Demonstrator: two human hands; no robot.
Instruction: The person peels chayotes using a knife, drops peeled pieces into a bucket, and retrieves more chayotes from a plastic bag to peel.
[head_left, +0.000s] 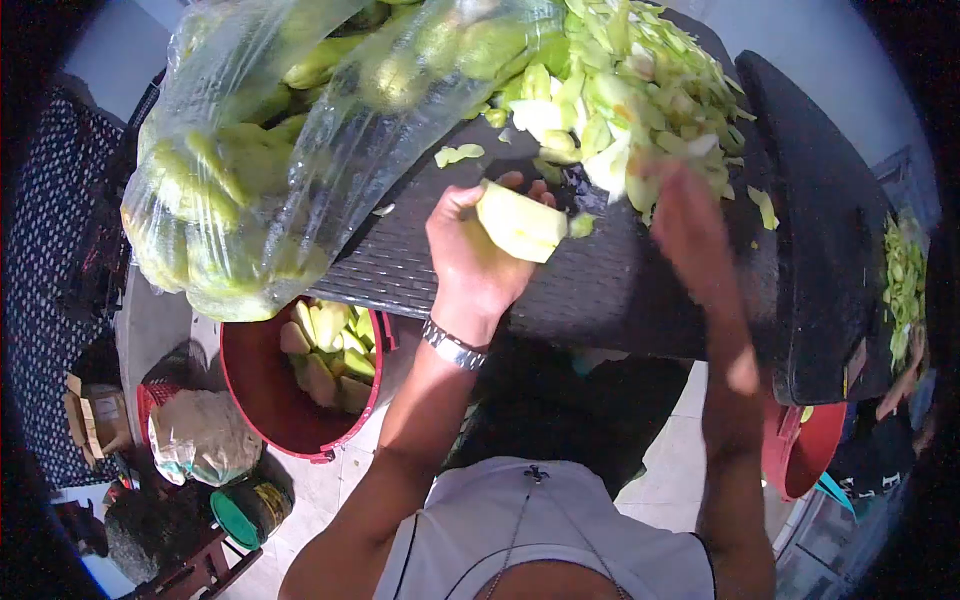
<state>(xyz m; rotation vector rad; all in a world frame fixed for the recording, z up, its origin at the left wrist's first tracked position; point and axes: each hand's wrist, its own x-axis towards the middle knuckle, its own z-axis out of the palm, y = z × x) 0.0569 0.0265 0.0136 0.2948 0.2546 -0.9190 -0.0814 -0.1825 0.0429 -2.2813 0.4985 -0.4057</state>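
Note:
A peeled, pale green piece of produce (pixel 520 222) rests in my left hand (pixel 470 245), thumb and fingers around it, above the dark woven tabletop (pixel 400 250). My right hand (pixel 685 225) is raised to the right of it, beside a heap of green and white peelings (pixel 630 100). That hand is smeared by motion, so its fingers and anything in them cannot be made out. A small green scrap (pixel 581 225) shows just right of the held piece.
A clear plastic bag of whole green produce (pixel 230 190) overhangs the table's left edge. Below it stands a red tub (pixel 240 375) with peeled pieces. A second red container (pixel 815 455) is at lower right. Another person's arm (pixel 905 380) shows at far right.

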